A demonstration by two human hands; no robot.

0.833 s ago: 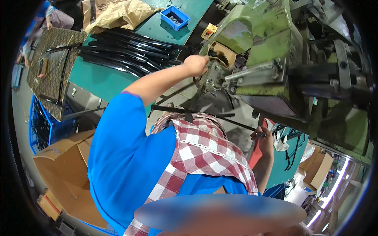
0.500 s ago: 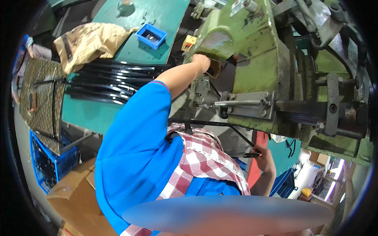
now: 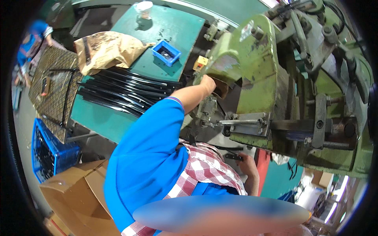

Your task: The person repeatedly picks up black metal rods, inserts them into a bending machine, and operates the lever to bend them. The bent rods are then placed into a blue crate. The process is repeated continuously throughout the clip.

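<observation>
My left hand (image 3: pixel 208 83) reaches into the green machine (image 3: pixel 256 74), beside a brownish curved piece (image 3: pixel 221 89). Its fingers are hidden behind the back of the hand and the machine. Low in front of my body, my right hand (image 3: pixel 249 166) is closed on a short dark piece (image 3: pixel 233 157), whose exact kind I cannot make out. Just above that piece a thin black strip (image 3: pixel 228 148) runs roughly sideways, partly hidden by the apron. Many long, shiny black strips (image 3: pixel 122 91) lie in a bundle on the green table to the left.
On the green table (image 3: pixel 173 23) are a blue bin (image 3: pixel 166 53) of small parts, a brown paper sack (image 3: pixel 108 49) and a white tub (image 3: pixel 144 8). A blue crate (image 3: pixel 55 153) and cardboard box (image 3: pixel 75 196) stand lower left. Another person (image 3: pixel 33 49) is at far left.
My right hand has moved left and slightly down, closer to my body, with the dark piece. The long strip beside it has shifted. My left hand stays at the machine; the whole view has shifted.
</observation>
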